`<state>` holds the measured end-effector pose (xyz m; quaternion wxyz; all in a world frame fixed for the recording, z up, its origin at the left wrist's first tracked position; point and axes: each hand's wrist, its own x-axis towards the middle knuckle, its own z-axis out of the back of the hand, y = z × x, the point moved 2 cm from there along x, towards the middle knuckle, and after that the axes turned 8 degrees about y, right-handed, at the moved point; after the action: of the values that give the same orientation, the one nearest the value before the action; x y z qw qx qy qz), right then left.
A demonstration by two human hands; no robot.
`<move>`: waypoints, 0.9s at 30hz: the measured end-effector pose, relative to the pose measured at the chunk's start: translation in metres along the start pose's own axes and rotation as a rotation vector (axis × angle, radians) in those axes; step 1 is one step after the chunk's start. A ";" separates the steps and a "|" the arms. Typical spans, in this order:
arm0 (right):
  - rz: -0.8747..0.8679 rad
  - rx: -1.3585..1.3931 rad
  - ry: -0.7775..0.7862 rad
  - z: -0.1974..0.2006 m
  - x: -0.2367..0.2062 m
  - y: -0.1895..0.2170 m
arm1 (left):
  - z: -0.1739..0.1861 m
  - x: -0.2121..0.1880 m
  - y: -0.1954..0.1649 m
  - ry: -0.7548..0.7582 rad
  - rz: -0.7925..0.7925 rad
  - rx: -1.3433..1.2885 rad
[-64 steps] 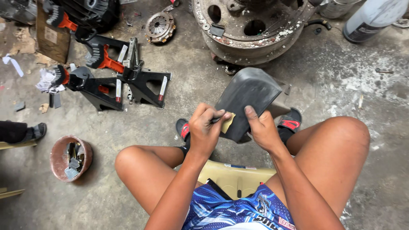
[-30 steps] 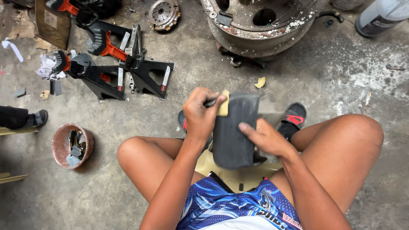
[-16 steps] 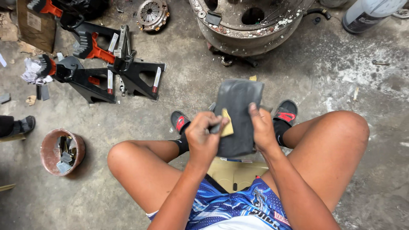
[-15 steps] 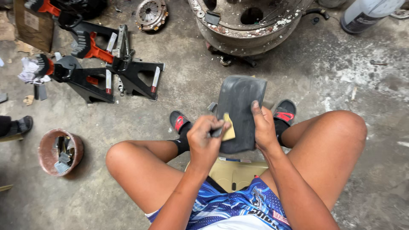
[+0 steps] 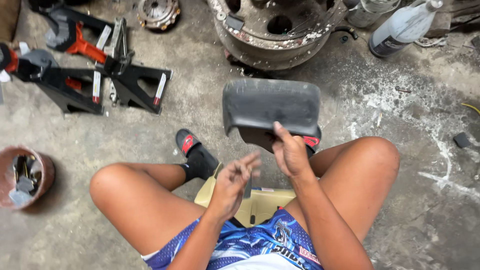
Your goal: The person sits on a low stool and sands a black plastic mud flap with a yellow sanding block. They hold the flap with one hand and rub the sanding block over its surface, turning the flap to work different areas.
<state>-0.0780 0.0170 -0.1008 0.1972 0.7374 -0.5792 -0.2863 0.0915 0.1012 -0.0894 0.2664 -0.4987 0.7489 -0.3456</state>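
Observation:
I sit low over a concrete floor with my knees apart. My right hand [image 5: 291, 152] grips the lower edge of a dark grey curved plastic cover [image 5: 270, 107] and holds it up in front of me, hollow side toward me. Just below and left of the cover is my left hand [image 5: 234, 179], apart from it and blurred by motion. Its fingers curl around a thin dark tool [image 5: 248, 188] that points down.
Black and orange metal stands [image 5: 112, 75] lie at the upper left, and a large rusty round metal housing [image 5: 280, 30] at the top. A grey bottle [image 5: 400, 27] is at the top right, a brown pot [image 5: 42, 172] of metal parts at left. Under me is a beige stool [image 5: 257, 205].
My left hand has drawn back from the cover toward my body, and the tan piece it pressed on the cover is out of sight. The cover now sits higher with its wide end up.

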 end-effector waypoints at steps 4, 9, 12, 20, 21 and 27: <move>-0.066 0.031 0.242 -0.016 -0.002 -0.025 | 0.017 0.035 -0.005 -0.243 -0.074 -0.255; -0.102 -0.028 0.103 -0.022 0.003 -0.032 | 0.043 0.068 -0.018 -0.232 -0.162 -0.635; -0.155 -0.061 0.083 -0.020 0.008 -0.038 | 0.059 0.082 -0.031 -0.424 -0.065 -0.529; -0.454 -0.449 0.203 -0.008 -0.001 -0.047 | 0.097 0.114 -0.062 -0.510 0.084 -0.603; -0.560 -0.635 0.264 -0.010 -0.006 -0.044 | 0.102 0.116 -0.062 -0.542 0.082 -0.600; 0.033 -1.074 0.095 -0.070 0.006 -0.033 | 0.115 0.118 -0.045 -0.600 -0.101 -0.356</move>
<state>-0.0069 0.0162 -0.0690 0.5769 0.5359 -0.3532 -0.5052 0.1606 -0.0494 -0.1316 0.3658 -0.6531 0.6603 -0.0603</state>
